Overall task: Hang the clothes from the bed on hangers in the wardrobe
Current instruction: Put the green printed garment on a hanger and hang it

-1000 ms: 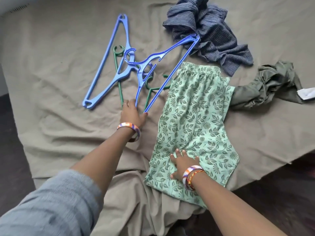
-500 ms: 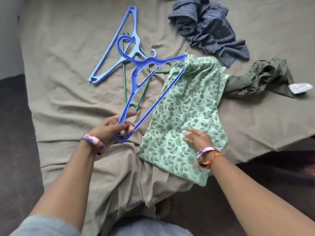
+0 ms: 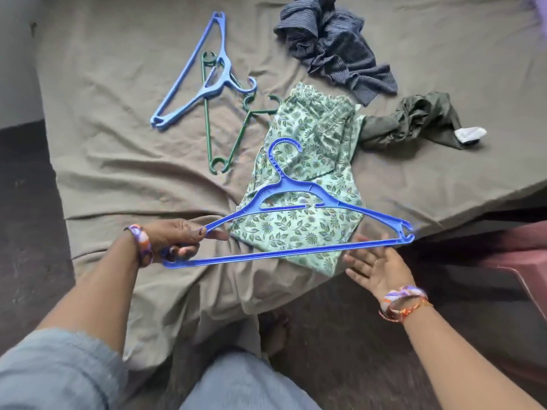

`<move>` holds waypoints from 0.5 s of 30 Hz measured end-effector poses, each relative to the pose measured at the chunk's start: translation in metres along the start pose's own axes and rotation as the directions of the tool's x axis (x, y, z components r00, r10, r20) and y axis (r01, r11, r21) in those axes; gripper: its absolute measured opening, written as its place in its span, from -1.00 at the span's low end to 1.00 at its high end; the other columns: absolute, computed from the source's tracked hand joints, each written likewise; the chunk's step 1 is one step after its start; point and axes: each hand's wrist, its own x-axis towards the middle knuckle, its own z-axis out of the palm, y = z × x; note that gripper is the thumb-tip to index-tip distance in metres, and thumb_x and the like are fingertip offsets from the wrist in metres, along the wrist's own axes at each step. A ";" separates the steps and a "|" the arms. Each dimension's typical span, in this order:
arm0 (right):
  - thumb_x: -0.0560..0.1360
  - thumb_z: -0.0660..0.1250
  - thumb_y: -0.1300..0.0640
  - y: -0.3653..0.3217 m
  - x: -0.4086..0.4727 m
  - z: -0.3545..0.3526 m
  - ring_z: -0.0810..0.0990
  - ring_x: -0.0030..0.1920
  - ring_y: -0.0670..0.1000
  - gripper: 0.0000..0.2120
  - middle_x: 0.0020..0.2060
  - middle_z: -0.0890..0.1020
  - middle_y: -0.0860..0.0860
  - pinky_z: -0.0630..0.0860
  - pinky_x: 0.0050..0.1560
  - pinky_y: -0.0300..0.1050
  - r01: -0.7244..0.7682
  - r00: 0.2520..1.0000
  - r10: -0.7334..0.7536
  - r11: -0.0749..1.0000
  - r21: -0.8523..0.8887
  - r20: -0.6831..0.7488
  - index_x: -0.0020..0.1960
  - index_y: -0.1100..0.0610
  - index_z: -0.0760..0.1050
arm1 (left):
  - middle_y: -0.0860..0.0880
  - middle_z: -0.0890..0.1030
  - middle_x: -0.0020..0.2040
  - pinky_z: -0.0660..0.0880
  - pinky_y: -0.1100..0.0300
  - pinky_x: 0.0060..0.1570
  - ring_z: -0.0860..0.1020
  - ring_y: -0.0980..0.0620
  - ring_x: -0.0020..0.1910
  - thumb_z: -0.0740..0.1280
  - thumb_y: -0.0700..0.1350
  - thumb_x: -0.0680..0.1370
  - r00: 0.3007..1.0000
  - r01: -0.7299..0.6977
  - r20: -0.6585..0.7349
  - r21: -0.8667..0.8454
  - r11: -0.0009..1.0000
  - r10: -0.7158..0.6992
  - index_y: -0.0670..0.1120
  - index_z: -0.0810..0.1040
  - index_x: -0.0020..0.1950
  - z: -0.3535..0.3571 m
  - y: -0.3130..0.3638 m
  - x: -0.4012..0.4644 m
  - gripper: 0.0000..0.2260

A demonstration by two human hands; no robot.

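Note:
My left hand [image 3: 177, 239] grips the left end of a bright blue hanger [image 3: 291, 190], held level above the bed with its hook pointing away from me. Under it lies a folded green floral garment [image 3: 313, 161] on the bed. My right hand [image 3: 377, 266] is open, palm up, fingers just below the hanger's right end, near the garment's lower edge. A crumpled dark striped garment [image 3: 331, 45] and an olive garment [image 3: 414, 119] lie farther back on the bed.
A lighter blue hanger [image 3: 195, 72] and two green hangers [image 3: 225, 137] lie on the grey-brown bedsheet [image 3: 118, 143] at left. A small white item [image 3: 470, 134] sits by the olive garment. The bed edge runs along the right; dark floor and a pink object [image 3: 527, 261] lie below.
My left hand lifted the blue hanger off the bed and swung it level over the floral garment. My right hand left the garment and opened under the hanger's right end.

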 end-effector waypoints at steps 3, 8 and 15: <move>0.55 -0.01 -0.25 0.010 0.001 -0.014 0.68 -0.29 0.02 -0.50 -0.19 0.68 0.03 0.60 -0.16 -0.04 0.021 0.996 0.012 0.924 0.382 -0.083 -0.04 0.09 0.52 | -0.05 0.54 -0.39 0.23 0.33 -0.56 0.34 0.14 -0.56 0.57 0.17 0.16 0.992 0.119 0.010 0.172 0.978 -0.122 -0.10 0.65 0.06 -0.002 0.000 0.009 -0.43; 0.57 0.20 -0.03 0.021 0.006 -0.022 0.63 -0.26 0.04 -0.73 -0.21 0.59 0.05 0.58 -0.50 -0.12 -0.055 0.972 0.122 0.950 0.307 -0.203 -0.08 0.19 0.43 | 0.07 0.61 -0.34 0.42 0.29 -0.34 0.45 0.14 -0.39 0.37 -0.19 0.49 0.972 0.189 -0.225 0.579 0.793 -0.068 0.06 0.64 -0.05 0.002 0.005 0.030 -0.84; 0.61 0.12 0.29 0.035 0.017 -0.025 0.68 -0.38 0.03 -0.85 -0.38 0.67 0.09 0.60 -0.45 -0.08 -0.009 0.989 0.050 0.961 0.277 -0.141 -0.07 0.18 0.43 | -0.12 0.64 0.01 0.40 0.25 -0.08 0.56 -0.06 -0.04 0.27 -0.34 0.47 0.893 0.345 -0.440 0.802 0.487 0.093 -0.04 0.60 0.15 0.000 0.025 0.067 -0.67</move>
